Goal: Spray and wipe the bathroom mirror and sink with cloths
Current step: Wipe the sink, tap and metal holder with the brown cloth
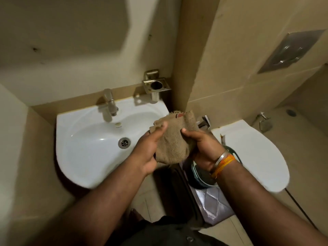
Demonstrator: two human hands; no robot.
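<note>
— Both forearms reach forward from the bottom edge. What are the hands doing?

— They share one brown cloth [173,139]. The left hand [150,151] is closed around its left side, thumb pressed flat on top. The right hand [204,148] grips the right side, thumb on the fabric, with a metal bangle [221,155] and an orange band [224,165] on its wrist.

— Where is the cloth?

— Bunched between the two hands, held in the air, its frayed upper edge sticking up past the thumbs.

— And the sink?

— The white sink [85,151] lies left of the left hand, which hangs over its right rim. The drain [124,142] sits just left of that hand's knuckles, and the tap [109,105] stands farther up and left.

— Anything right of the right hand?

— A closed white toilet lid [252,153]. Beneath the right wrist is a round container; what it holds I cannot tell.
</note>
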